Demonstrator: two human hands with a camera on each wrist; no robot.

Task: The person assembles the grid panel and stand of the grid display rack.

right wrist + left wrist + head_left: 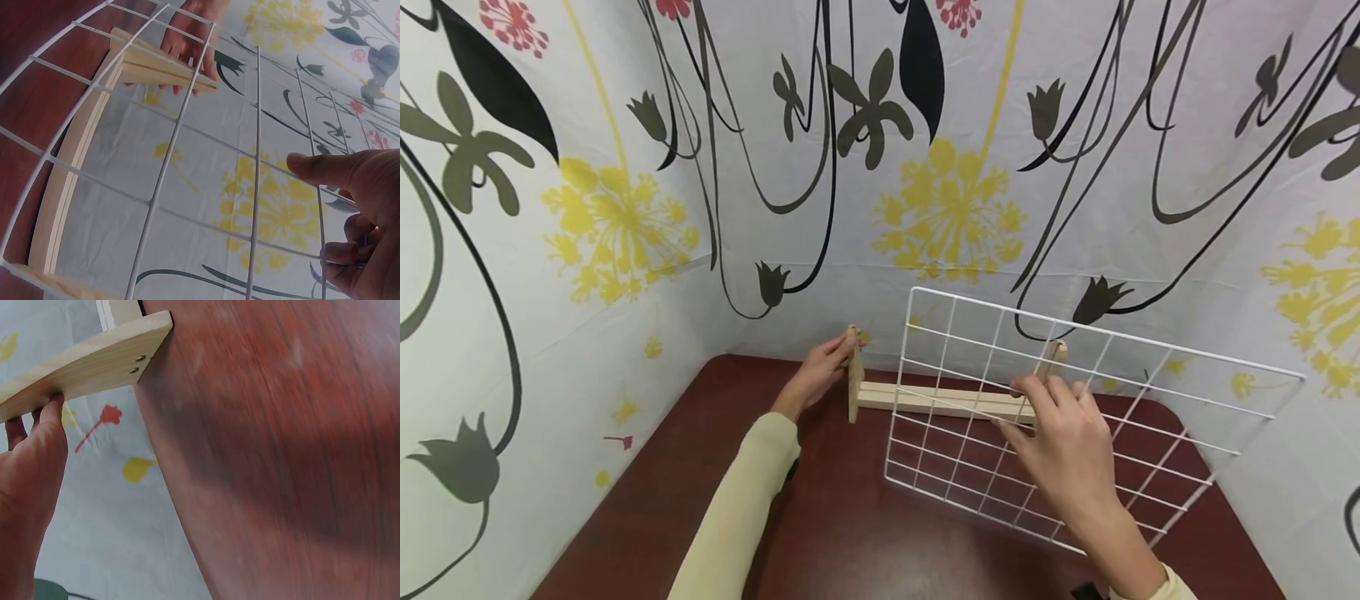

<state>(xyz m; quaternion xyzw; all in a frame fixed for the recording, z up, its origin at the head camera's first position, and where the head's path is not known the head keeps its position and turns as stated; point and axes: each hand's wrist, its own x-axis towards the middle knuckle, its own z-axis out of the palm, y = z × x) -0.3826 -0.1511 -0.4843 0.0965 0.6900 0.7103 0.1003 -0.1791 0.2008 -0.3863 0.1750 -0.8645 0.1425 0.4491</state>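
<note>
A pale wooden stand, made of a grooved crossbar between two upright side boards, stands at the table's back edge. My left hand pinches its left side board near the top; two screw heads show low on that board in the left wrist view. With my right hand I grip a white wire grid panel, tilted in front of the crossbar. Thumb and curled fingers close around its wires. Through the mesh, the stand's right side board is partly covered by my right hand.
Below lies a dark red-brown tabletop with rounded back corners. White cloth walls printed with flowers and stems rise close behind the table and on both sides. The grid overhangs the right part of the table.
</note>
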